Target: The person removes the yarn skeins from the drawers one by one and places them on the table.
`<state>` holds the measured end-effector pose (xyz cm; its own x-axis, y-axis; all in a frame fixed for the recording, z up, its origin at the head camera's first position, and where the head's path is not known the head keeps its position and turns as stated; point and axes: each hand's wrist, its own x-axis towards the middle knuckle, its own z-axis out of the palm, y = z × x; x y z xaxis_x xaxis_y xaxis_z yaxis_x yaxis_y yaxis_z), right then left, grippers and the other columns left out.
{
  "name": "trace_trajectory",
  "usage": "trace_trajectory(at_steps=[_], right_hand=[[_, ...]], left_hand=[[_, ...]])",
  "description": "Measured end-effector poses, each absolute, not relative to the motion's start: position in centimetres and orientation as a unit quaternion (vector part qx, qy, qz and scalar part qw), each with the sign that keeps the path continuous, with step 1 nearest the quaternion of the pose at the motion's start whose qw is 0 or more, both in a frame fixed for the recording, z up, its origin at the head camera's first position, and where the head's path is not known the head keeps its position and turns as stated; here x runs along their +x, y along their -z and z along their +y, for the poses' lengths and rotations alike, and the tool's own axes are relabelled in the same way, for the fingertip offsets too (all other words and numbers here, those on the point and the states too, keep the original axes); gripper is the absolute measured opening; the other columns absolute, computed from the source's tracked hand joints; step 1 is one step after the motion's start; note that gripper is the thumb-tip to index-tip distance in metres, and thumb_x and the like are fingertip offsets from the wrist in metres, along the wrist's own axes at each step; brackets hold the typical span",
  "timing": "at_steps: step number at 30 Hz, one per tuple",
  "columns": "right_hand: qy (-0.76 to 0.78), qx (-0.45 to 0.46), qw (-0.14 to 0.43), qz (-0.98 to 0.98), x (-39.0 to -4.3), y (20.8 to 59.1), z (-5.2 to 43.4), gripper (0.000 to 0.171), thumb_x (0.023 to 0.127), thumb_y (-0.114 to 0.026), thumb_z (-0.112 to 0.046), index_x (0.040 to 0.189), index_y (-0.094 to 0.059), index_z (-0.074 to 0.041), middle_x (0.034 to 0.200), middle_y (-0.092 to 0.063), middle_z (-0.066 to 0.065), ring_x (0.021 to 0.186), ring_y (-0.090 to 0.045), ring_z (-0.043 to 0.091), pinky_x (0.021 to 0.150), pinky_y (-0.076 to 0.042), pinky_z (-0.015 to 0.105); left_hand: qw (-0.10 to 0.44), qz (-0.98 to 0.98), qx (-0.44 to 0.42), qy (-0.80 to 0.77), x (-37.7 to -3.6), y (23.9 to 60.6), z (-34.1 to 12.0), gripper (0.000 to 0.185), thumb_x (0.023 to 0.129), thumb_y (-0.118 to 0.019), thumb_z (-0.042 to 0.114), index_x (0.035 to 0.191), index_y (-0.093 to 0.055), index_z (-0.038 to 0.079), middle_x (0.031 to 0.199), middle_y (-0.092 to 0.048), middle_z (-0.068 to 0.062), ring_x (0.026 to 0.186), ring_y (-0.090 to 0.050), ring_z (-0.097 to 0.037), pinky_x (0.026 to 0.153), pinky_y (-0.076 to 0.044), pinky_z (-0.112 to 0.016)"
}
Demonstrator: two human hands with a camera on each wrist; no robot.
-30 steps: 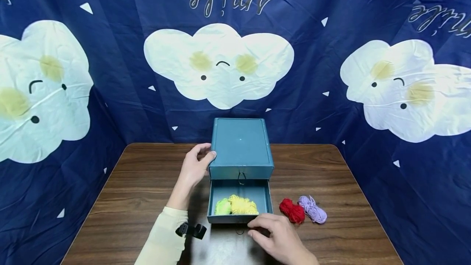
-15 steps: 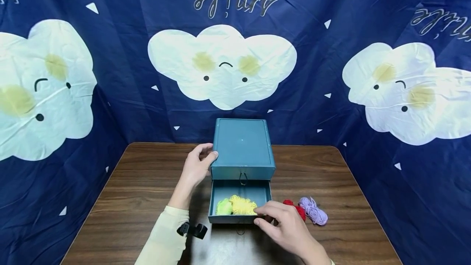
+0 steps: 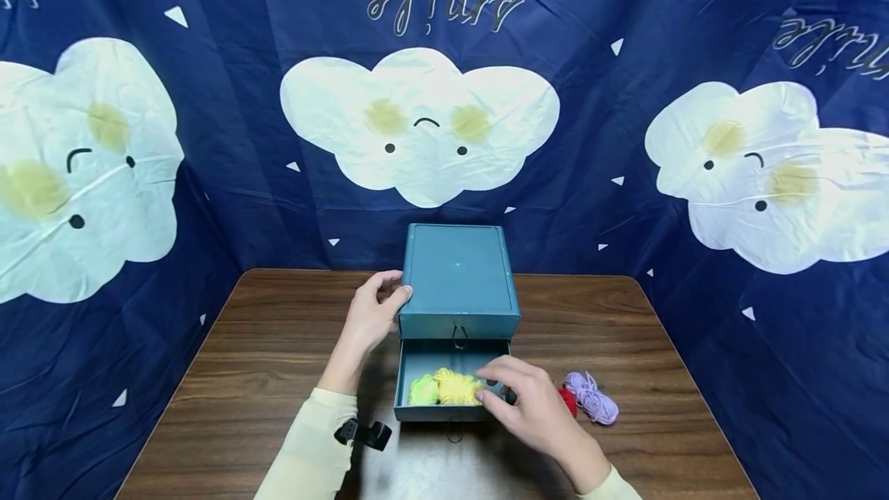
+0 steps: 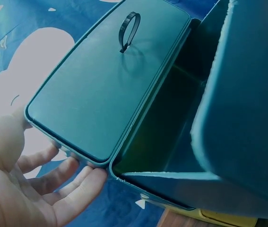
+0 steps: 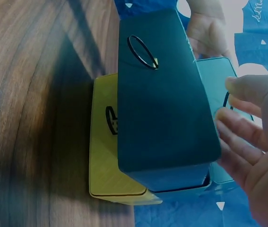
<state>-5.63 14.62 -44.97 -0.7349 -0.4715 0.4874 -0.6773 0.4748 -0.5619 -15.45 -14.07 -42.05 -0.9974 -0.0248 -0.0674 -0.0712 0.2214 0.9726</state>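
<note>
A teal drawer cabinet (image 3: 458, 268) stands on the table, its second drawer (image 3: 424, 414) pulled out towards me. Inside the drawer lie a small bright-green yarn bundle (image 3: 423, 390) and a larger yellow yarn bundle (image 3: 454, 388). My left hand (image 3: 370, 319) rests against the cabinet's left side. In the left wrist view its fingertips (image 4: 89, 182) touch the side wall near the shut top drawer (image 4: 91, 90). Over the drawer's right front corner is my right hand (image 3: 531, 403), thumb and fingers apart around nothing, fingertips overlapping the yellow yarn's right end in the head view.
Right of the cabinet, a red yarn bundle (image 3: 568, 400), partly hidden by my right hand, lies beside a purple one (image 3: 590, 398). A yellow drawer (image 5: 105, 156) sits beneath the teal one. A blue cloud-print cloth (image 3: 590, 238) hangs behind the wooden table (image 3: 278, 346).
My right hand has moved from the drawer's front edge up and slightly right, over the drawer's corner, now covering most of the red yarn. The left hand stays against the cabinet.
</note>
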Motion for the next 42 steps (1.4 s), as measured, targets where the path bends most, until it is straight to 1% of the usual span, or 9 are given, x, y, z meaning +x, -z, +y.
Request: trace_trajectory(at_steps=[4,7,10,18,23,29,31,38,42], right_hand=[[-0.384,0.325,0.112,-0.857,-6.1,45.4,14.4,0.023,0.093,-0.077,-0.018,0.116,-0.075,-0.021,0.108,-0.073,-0.002,0.086,-0.066,0.003,0.069,-0.056,0.019],[-0.385,0.316,0.096,-0.862,-6.3,45.7,14.2,0.023,0.094,-0.077,-0.022,0.116,-0.075,-0.023,0.108,-0.073,-0.002,0.086,-0.067,0.004,0.070,-0.057,0.018],[-0.383,0.309,0.077,-0.867,-6.5,45.7,14.0,0.023,0.093,-0.078,-0.023,0.116,-0.075,-0.022,0.110,-0.072,-0.005,0.086,-0.068,0.007,0.070,-0.058,0.019],[-0.334,0.289,0.037,-0.896,-7.2,45.4,13.5,0.026,0.093,-0.077,-0.030,0.118,-0.076,-0.022,0.109,-0.074,-0.004,0.086,-0.067,0.008,0.071,-0.056,0.022],[-0.303,0.289,0.024,-0.908,-7.7,45.4,13.2,0.030,0.093,-0.077,-0.033,0.119,-0.076,-0.018,0.109,-0.074,-0.005,0.087,-0.067,0.007,0.074,-0.056,0.025],[-0.252,0.301,0.007,-0.919,-8.4,45.0,12.9,0.031,0.090,-0.079,-0.034,0.117,-0.077,-0.018,0.110,-0.075,-0.007,0.097,-0.068,0.010,0.083,-0.058,0.034],[-0.244,0.305,-0.012,-0.920,-8.6,44.8,12.7,0.030,0.090,-0.080,-0.034,0.116,-0.077,-0.019,0.108,-0.075,-0.008,0.096,-0.068,0.009,0.082,-0.058,0.033],[-0.242,0.303,-0.076,-0.918,-9.4,44.2,12.2,0.030,0.087,-0.083,-0.033,0.113,-0.077,-0.019,0.099,-0.075,-0.009,0.080,-0.061,0.003,0.068,-0.051,0.023],[-0.243,0.298,-0.094,-0.918,-9.6,44.1,12.1,0.033,0.086,-0.085,-0.033,0.114,-0.077,-0.018,0.097,-0.074,-0.008,0.080,-0.062,0.005,0.068,-0.050,0.022]], left_hand=[[0.022,0.782,-0.036,-0.622,-15.4,42.1,-14.0,0.049,0.099,-0.067,0.036,0.143,-0.057,0.016,0.133,-0.060,-0.012,0.111,-0.062,-0.027,0.075,-0.062,-0.046],[0.025,0.781,-0.036,-0.623,-15.4,42.1,-13.9,0.050,0.099,-0.067,0.036,0.143,-0.056,0.016,0.134,-0.060,-0.012,0.112,-0.062,-0.028,0.078,-0.061,-0.051],[0.025,0.780,-0.035,-0.624,-15.4,42.1,-13.9,0.049,0.099,-0.067,0.035,0.143,-0.056,0.016,0.133,-0.060,-0.012,0.112,-0.061,-0.028,0.079,-0.061,-0.051],[0.025,0.781,-0.037,-0.623,-15.6,42.2,-13.8,0.049,0.099,-0.067,0.034,0.143,-0.057,0.015,0.133,-0.060,-0.012,0.111,-0.062,-0.028,0.070,-0.061,-0.038],[0.025,0.777,-0.036,-0.627,-15.6,42.1,-13.8,0.049,0.099,-0.067,0.033,0.143,-0.056,0.015,0.134,-0.060,-0.013,0.111,-0.062,-0.027,0.069,-0.061,-0.037],[0.020,0.778,-0.036,-0.627,-15.7,42.1,-13.7,0.048,0.099,-0.067,0.032,0.142,-0.057,0.014,0.133,-0.060,-0.013,0.110,-0.063,-0.028,0.069,-0.062,-0.038],[0.020,0.777,-0.036,-0.628,-15.7,42.1,-13.7,0.047,0.099,-0.067,0.033,0.142,-0.058,0.015,0.133,-0.061,-0.013,0.110,-0.063,-0.028,0.070,-0.062,-0.038],[0.018,0.774,-0.042,-0.632,-15.7,42.1,-13.8,0.048,0.099,-0.068,0.032,0.142,-0.057,0.015,0.133,-0.060,-0.013,0.111,-0.062,-0.027,0.072,-0.062,-0.039],[0.021,0.775,-0.043,-0.630,-15.6,42.0,-13.9,0.048,0.099,-0.068,0.033,0.142,-0.057,0.015,0.133,-0.060,-0.013,0.113,-0.062,-0.028,0.071,-0.061,-0.039]])
